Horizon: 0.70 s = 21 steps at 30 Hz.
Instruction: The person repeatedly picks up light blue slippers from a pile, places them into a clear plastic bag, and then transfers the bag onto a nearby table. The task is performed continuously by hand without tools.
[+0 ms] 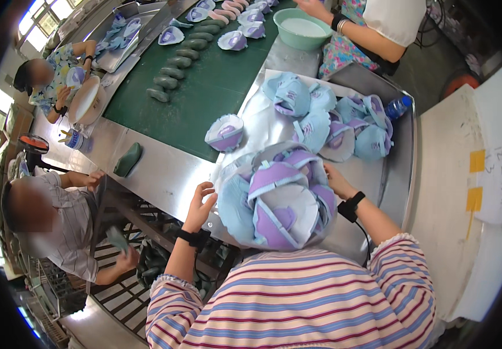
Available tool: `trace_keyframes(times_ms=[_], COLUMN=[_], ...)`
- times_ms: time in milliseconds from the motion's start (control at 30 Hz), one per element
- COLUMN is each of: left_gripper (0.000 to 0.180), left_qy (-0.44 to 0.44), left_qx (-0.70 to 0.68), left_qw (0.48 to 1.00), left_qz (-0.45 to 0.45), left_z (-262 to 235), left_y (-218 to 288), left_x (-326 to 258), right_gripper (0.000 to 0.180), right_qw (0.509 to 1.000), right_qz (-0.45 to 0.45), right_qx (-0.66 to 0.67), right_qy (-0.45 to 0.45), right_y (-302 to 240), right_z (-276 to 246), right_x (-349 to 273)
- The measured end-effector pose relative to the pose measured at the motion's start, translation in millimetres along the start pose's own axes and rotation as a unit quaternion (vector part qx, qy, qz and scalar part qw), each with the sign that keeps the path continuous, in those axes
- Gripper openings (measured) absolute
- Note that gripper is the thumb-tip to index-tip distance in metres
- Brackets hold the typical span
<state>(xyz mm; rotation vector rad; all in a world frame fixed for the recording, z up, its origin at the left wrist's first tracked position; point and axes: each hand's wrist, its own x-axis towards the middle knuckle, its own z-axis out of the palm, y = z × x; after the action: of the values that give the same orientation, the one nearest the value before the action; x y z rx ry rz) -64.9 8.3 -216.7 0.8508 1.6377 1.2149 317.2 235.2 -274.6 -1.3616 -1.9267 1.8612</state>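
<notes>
In front of my chest is a heap of purple and light-blue shoe uppers [280, 218], gathered in what looks like a clear plastic bag or wrap. My left hand [200, 205] is beside the heap's left side, its fingers apart and nothing in them. At the heap's right edge is my right hand [338, 181], touching or very near it; its fingertips are partly hidden there, so its grip is unclear. Past the heap lies a looser pile of similar uppers [312, 131] on the metal table. A single upper [224, 134] rests by the belt's near corner.
Dark green shoe lasts [172, 72] line the green belt [140, 110], with uppers beyond them. One last [127, 160] lies on the metal edge. A green basin [302, 29] and blue-capped bottle [398, 107] stand right. Co-workers sit left and far right; one left co-worker holds a last [117, 238].
</notes>
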Motion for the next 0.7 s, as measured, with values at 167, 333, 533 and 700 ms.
trace_keyframes(times_ms=[167, 333, 533, 700], left_gripper=[0.05, 0.042, 0.036, 0.039], left_qy=[-0.035, 0.1, 0.0, 0.034], left_qx=[-0.031, 0.063, 0.3, 0.093], left_qw=[0.997, 0.983, 0.931, 0.994], left_qz=[-0.065, 0.141, 0.209, -0.049], left_z=[23.8, 16.8, 28.8, 18.7], left_y=[8.7, -56.0, -89.2, -21.7], left_x=[-41.3, -33.4, -1.8, -54.1], right_gripper=[0.049, 0.038, 0.036, 0.064], right_qw=[0.995, 0.99, 0.957, 0.965], right_qz=[-0.02, -0.018, -0.105, 0.189], right_qx=[0.095, 0.122, 0.264, 0.177], right_qy=[0.001, 0.064, 0.054, -0.027], right_y=[-1.7, 26.4, 111.5, -48.1], right_z=[24.8, 40.7, 42.4, 32.2], right_x=[-57.9, -44.5, 13.0, -98.4])
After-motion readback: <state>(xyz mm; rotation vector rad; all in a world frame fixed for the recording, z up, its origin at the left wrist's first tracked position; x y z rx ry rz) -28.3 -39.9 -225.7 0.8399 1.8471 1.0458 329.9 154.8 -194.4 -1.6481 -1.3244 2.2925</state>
